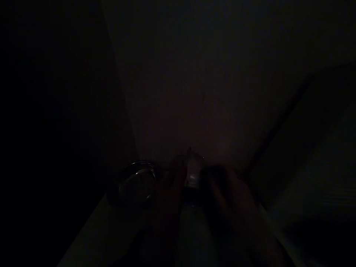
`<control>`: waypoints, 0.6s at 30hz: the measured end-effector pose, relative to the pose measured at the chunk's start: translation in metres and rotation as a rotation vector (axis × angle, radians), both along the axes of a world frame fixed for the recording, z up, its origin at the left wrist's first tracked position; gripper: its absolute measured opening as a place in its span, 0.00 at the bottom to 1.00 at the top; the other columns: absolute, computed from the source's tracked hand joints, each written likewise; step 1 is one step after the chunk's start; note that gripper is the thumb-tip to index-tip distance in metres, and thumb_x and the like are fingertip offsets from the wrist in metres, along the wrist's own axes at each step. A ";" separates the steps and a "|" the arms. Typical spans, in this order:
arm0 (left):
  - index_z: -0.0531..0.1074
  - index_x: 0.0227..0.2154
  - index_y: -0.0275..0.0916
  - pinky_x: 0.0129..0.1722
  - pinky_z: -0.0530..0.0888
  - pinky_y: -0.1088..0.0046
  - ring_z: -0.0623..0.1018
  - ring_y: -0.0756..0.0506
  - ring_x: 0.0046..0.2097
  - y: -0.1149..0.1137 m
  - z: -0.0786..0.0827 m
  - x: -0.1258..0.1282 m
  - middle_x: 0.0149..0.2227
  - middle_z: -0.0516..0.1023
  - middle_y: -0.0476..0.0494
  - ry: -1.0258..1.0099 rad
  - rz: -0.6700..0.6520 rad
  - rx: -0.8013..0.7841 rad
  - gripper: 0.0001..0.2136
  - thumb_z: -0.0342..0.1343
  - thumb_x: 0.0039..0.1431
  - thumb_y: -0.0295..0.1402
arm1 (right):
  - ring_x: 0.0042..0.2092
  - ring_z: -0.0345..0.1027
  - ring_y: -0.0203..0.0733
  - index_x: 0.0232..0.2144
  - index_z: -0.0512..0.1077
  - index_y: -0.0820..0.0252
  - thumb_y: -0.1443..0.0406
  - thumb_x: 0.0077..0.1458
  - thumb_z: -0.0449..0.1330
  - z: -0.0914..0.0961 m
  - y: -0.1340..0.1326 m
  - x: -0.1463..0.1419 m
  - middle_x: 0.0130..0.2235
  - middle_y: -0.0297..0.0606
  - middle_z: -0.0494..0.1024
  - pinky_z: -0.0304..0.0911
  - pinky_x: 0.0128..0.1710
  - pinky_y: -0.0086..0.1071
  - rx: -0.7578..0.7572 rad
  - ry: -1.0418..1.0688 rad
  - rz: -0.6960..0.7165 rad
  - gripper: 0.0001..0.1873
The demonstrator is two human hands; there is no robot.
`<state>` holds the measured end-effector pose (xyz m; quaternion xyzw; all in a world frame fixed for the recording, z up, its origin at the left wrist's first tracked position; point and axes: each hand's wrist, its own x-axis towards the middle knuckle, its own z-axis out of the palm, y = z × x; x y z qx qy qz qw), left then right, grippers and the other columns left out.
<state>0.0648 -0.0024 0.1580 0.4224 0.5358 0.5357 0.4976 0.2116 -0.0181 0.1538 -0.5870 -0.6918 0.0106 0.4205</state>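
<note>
The picture is very dark and only outlines show. My left hand [170, 189] is at the lower middle, its fingers bent against the left side of a small pale, shiny object [193, 168] whose kind I cannot make out. Close by on the other side, my right hand [233, 189] has its fingers curled beside a dark shape, smeared by motion and shadow. Whether that dark shape is in its grasp is not visible. Below the pale object, a dark band with a faint bluish glint lies between the hands.
Left of my left hand stands a round, shiny-rimmed dish [151, 174] near the left edge of a pale surface [91, 230]. A plain wall [178, 74] rises behind. A large slanted panel [314, 148] borders the right side.
</note>
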 end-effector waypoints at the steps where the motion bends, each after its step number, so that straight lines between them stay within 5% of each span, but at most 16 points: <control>1: 0.78 0.36 0.40 0.35 0.73 0.65 0.79 0.37 0.42 0.000 0.000 -0.001 0.33 0.81 0.40 0.007 0.011 -0.002 0.17 0.58 0.49 0.47 | 0.34 0.77 0.43 0.45 0.66 0.56 0.60 0.61 0.51 0.000 -0.002 -0.002 0.36 0.39 0.81 0.71 0.28 0.31 0.020 0.035 0.066 0.12; 6: 0.74 0.43 0.41 0.38 0.74 0.66 0.77 0.41 0.44 -0.002 0.002 -0.006 0.39 0.79 0.42 0.020 0.046 0.017 0.16 0.55 0.56 0.45 | 0.55 0.67 0.44 0.62 0.53 0.52 0.63 0.61 0.51 -0.007 -0.005 0.002 0.57 0.42 0.69 0.71 0.47 0.36 0.073 -0.025 0.344 0.27; 11: 0.69 0.48 0.39 0.45 0.74 0.60 0.74 0.45 0.46 -0.006 0.002 -0.006 0.50 0.72 0.40 0.007 0.061 0.027 0.15 0.52 0.61 0.39 | 0.49 0.71 0.40 0.59 0.55 0.49 0.64 0.61 0.53 -0.010 -0.005 0.000 0.51 0.37 0.74 0.71 0.44 0.32 0.145 0.075 0.265 0.24; 18: 0.77 0.38 0.40 0.39 0.74 0.65 0.77 0.39 0.43 0.000 0.005 -0.002 0.37 0.80 0.42 -0.059 0.075 0.009 0.17 0.57 0.53 0.47 | 0.53 0.64 0.51 0.61 0.57 0.57 0.64 0.59 0.53 -0.010 -0.005 -0.002 0.55 0.50 0.66 0.70 0.46 0.45 0.219 -0.284 0.339 0.27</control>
